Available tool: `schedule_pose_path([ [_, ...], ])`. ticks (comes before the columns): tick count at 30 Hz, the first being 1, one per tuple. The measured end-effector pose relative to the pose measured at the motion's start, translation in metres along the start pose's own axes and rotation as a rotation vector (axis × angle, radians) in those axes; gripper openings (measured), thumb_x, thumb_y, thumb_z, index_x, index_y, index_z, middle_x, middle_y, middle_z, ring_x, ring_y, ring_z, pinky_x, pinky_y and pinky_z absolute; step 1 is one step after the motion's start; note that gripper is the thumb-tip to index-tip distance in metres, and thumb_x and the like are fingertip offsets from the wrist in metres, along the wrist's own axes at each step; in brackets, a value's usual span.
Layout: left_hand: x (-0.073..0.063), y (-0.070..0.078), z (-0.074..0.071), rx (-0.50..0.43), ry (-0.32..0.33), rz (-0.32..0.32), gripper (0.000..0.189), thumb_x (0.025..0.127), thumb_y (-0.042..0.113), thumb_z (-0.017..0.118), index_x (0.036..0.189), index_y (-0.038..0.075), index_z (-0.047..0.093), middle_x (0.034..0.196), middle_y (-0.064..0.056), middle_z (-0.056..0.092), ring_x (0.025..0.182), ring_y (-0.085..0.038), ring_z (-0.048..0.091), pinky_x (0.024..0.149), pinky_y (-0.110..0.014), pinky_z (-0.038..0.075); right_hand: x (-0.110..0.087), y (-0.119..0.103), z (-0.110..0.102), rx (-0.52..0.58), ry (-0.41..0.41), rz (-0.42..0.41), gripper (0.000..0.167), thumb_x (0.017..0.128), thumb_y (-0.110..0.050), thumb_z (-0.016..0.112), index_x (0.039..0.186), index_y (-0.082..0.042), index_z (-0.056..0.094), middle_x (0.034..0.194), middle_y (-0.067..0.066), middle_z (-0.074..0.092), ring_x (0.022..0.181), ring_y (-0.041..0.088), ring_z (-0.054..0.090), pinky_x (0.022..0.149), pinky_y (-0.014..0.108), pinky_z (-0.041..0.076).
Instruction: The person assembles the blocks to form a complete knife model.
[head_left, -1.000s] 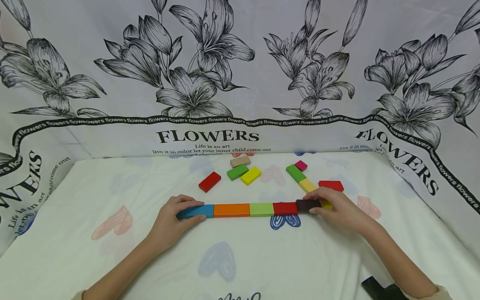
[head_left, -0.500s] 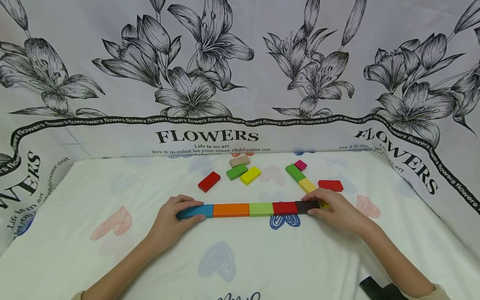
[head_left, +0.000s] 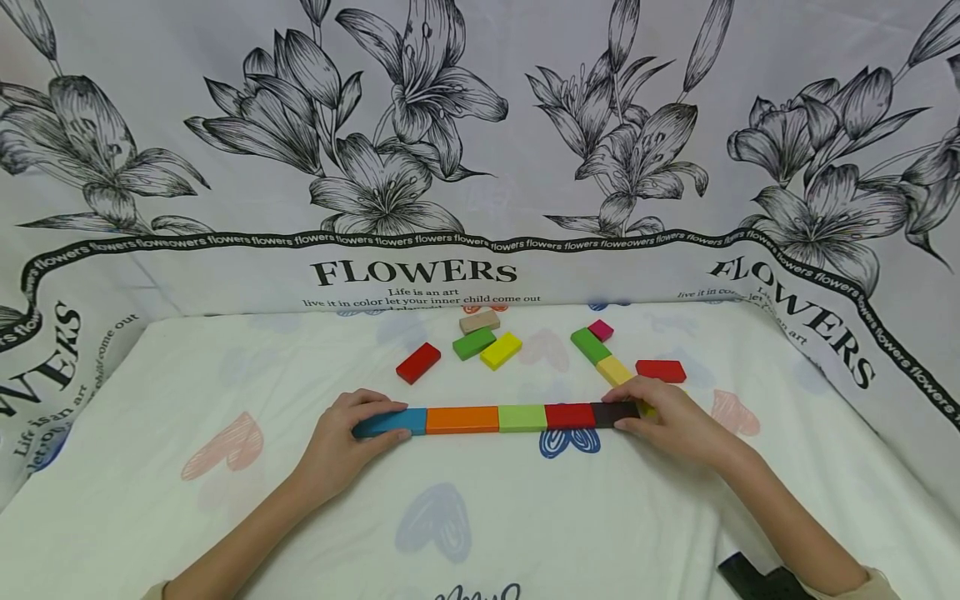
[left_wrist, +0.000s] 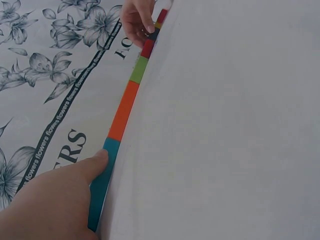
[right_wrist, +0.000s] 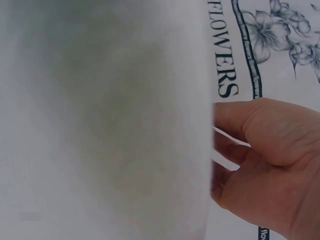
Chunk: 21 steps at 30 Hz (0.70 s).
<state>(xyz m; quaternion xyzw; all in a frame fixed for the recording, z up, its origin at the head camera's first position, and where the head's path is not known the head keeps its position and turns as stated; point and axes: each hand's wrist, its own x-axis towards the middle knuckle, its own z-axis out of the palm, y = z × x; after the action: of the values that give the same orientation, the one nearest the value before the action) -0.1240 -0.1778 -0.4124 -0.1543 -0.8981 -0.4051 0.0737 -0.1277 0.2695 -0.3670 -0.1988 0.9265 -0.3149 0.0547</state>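
Five blocks would be a count, so I tell them by colour: a straight row of wooden blocks runs across the cloth, blue (head_left: 417, 422), orange (head_left: 462, 420), light green (head_left: 522, 418), red (head_left: 568, 415) and dark brown (head_left: 611, 412). At the row's left end my left hand (head_left: 341, 432) grips the blue block, thumb on the near side and fingers on the far side. My right hand (head_left: 678, 417) pinches the dark brown block at the other end. In the right wrist view, a pale blurred surface hides the fingertips of the right hand (right_wrist: 272, 155).
Behind the row lie loose blocks: red (head_left: 417, 363), tan (head_left: 480, 322), green (head_left: 474, 343) and yellow (head_left: 501, 351). Farther right are another green block (head_left: 591, 347), a pale yellow one (head_left: 614, 370) and a second red one (head_left: 662, 371). A black object (head_left: 753, 577) lies by the right forearm.
My right hand and the dark brown block have shifted very slightly left. The left hand keeps its hold on the blue block in the same place.
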Motion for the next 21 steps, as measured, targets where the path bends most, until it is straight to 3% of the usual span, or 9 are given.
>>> schedule_pose_path([
  [13,-0.0006,-0.0006,0.0012,-0.009,0.019,0.059,0.03,0.087,0.016,0.088,0.117,0.016,0.082,0.115,-0.001,0.072,0.11,-0.024,0.058,0.087,-0.031,0.051,-0.0012,0.0009,-0.0005,0.003,-0.003,0.005,0.029,0.093,-0.01,0.08,0.122,-0.01,0.074,0.115,0.0,0.072,0.11,0.024,0.06,0.092,0.029,0.056],
  [21,-0.0007,-0.0018,0.0012,-0.003,0.021,0.063,0.031,0.087,0.016,0.088,0.117,0.016,0.082,0.115,-0.001,0.072,0.111,-0.024,0.058,0.087,-0.032,0.052,-0.0007,-0.0005,-0.0007,0.009,-0.013,0.02,0.029,0.094,-0.011,0.08,0.122,-0.01,0.074,0.115,0.0,0.071,0.111,0.024,0.06,0.091,0.03,0.056],
])
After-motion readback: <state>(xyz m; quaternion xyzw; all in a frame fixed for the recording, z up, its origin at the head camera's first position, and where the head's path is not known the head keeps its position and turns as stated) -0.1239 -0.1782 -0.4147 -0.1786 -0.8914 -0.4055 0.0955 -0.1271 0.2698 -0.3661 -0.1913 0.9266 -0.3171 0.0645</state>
